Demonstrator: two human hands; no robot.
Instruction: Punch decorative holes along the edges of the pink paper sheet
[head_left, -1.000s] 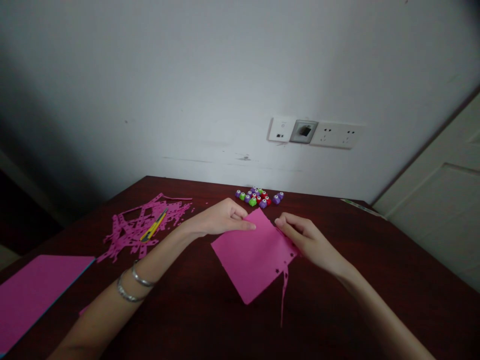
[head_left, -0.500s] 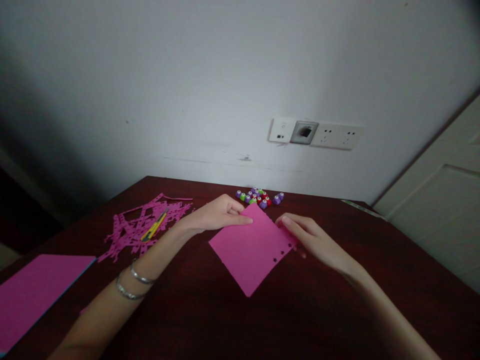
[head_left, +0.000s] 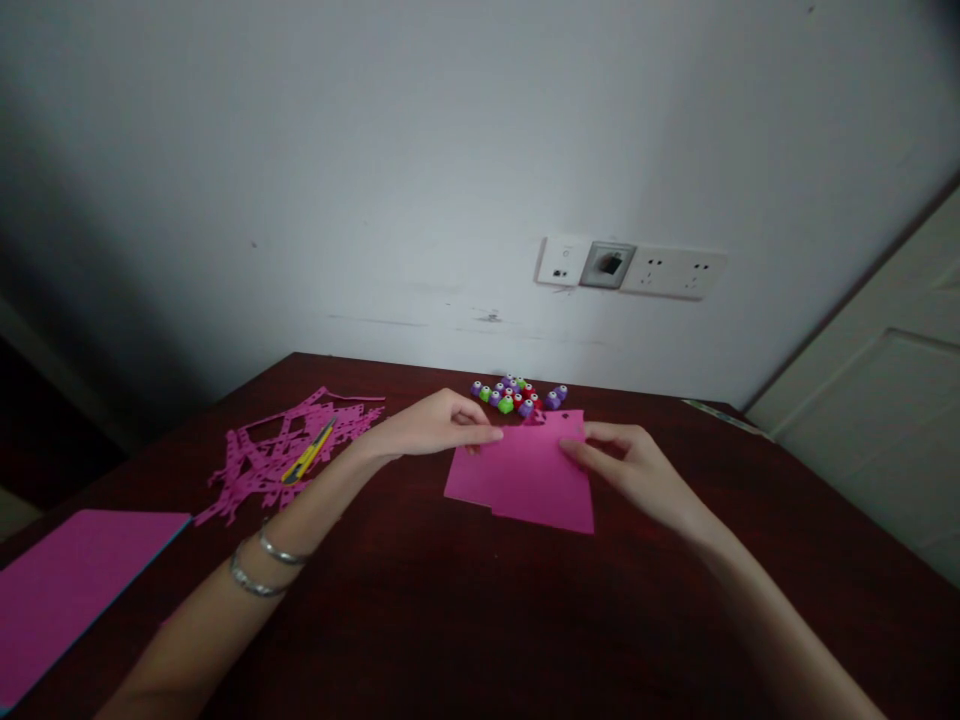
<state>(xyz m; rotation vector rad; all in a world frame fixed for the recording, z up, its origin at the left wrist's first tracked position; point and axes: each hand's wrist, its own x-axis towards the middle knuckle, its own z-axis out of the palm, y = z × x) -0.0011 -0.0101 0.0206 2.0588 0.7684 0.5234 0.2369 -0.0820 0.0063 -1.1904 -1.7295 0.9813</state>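
Between my hands is a pink sheet of paper (head_left: 532,475), with a few small punched holes near its far right edge and a step in its near edge. My left hand (head_left: 442,425) pinches its far left part between thumb and fingers. At its right side my right hand (head_left: 622,460) pinches the paper, thumb on top. Just beyond the sheet lie several small hole punches (head_left: 506,403) in purple, green and red with white eye-like tops.
To the left lies a heap of punched pink paper strips (head_left: 255,465) with a yellow box cutter (head_left: 307,455) on it. A stack of pink sheets (head_left: 82,590) sits at the near left. Wall sockets (head_left: 671,271) are beyond the table (head_left: 480,640); a thin strip (head_left: 724,417) lies far right.
The paper has turned from a diamond pose to a squarer one, its punched edge swinging from the near right to the far side. My right hand has shifted its hold.
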